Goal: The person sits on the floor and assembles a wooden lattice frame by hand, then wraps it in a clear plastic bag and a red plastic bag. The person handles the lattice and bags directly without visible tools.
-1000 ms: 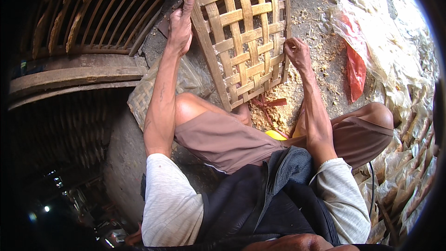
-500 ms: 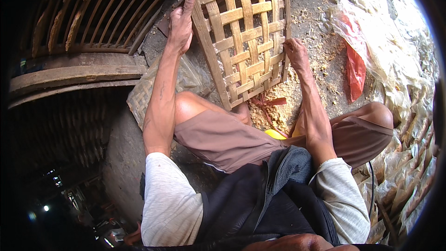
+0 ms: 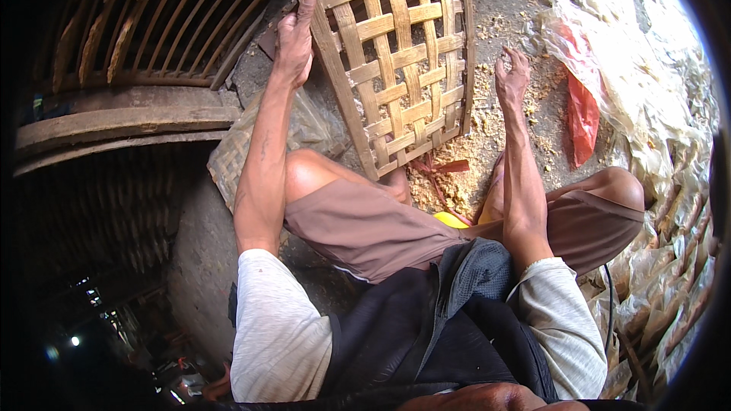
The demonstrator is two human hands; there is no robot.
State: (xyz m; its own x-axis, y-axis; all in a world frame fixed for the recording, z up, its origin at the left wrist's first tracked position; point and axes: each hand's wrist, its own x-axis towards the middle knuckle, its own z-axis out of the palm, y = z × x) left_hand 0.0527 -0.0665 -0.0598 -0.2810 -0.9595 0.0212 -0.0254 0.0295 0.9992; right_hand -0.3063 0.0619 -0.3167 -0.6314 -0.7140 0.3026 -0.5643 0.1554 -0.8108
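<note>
At your far left, one slatted wooden rack (image 3: 183, 19) runs out of view at the top, its slats too deep in shadow for a sure count; below it, one long wooden beam (image 3: 122, 123) sinks into darkness where little can be made out. One woven piece (image 3: 227, 164) under cloudy plastic lies beside your left forearm, which covers part of it. Your left hand (image 3: 295, 42) is clasped on the left rail of one bamboo lattice panel (image 3: 343, 84), thumb laid up along the rail, the other fingers partly hidden. That panel stands tilted in front of you, between your two hands, its top cut off by the upper edge, its lower end above your crossed legs. By its lower end lie one red strip (image 3: 449, 167) and yellowish crumbs (image 3: 457, 192), too many to count; one yellow object (image 3: 451, 220) is mostly hidden by your leg. Your right hand (image 3: 514, 78) is loosely spread, fingers slightly curled, just beside the panel's right rail and apart from it, gripping nothing visible. Farther right hang one red plastic sheet (image 3: 582, 118) and heaped pale plastic (image 3: 647, 68), whose layers blur together toward the bright rim.
</note>
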